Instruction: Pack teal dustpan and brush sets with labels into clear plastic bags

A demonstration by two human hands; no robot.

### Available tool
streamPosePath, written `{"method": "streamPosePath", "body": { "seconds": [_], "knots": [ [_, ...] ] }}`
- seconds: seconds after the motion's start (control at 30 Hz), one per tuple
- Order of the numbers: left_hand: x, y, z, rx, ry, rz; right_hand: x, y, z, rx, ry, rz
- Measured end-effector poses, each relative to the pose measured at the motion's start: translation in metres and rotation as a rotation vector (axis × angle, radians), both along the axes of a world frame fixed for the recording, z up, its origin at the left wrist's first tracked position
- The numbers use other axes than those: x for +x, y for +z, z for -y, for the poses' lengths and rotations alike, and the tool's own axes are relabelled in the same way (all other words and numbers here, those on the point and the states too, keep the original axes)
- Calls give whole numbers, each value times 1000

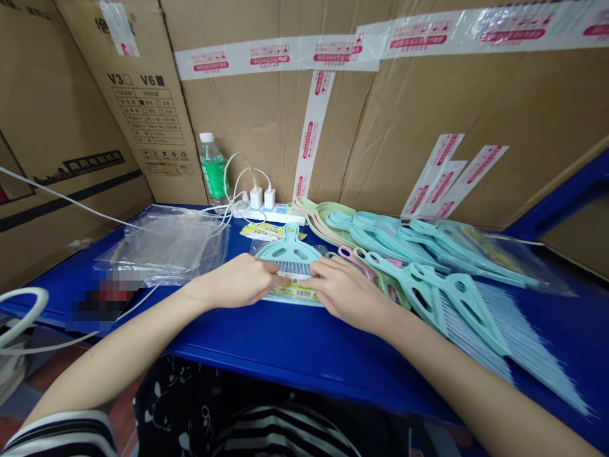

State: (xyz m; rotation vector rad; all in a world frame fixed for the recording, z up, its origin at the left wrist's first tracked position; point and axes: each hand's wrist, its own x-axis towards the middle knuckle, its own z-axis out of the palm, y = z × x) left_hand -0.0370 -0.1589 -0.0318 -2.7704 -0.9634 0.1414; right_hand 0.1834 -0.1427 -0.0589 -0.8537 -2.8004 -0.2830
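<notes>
A light-blue dustpan (291,240) lies flat on the table, handle pointing away from me, with a grey-bristled brush (286,266) over its pan. Clear plastic film shows around the set, and a yellow-and-white label card (304,292) covers its near end. My left hand (240,279) pinches the clear bag at the left of the card, fingers curled and thumb pointing inward. On the opposite side, my right hand (347,289) is closed on the bag too, its thumb near the card's top edge. The fingers hide the exact grip points.
Light-blue brushes (476,311) and stacked dustpans (380,231) lie at the right. Clear bags (166,241) are piled at the left. Behind stand a power strip (271,214) with chargers, a green-labelled bottle (214,168), loose cards (266,231) and a cardboard wall (266,120).
</notes>
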Motion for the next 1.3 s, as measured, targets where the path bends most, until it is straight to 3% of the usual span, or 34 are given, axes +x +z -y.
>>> {"method": "streamPosePath", "body": {
  "seconds": [0.2, 0.67, 1.3],
  "knots": [
    [-1, 0, -1, 1, 2, 4, 0, 1, 1, 18, -26, -2],
    [-3, -4, -2, -52, 16, 108, -1, 6, 2, -109, -61, 38],
    [1, -2, -2, -11, 51, 32, -2, 4, 3, -111, -47, 67]
  ]
}}
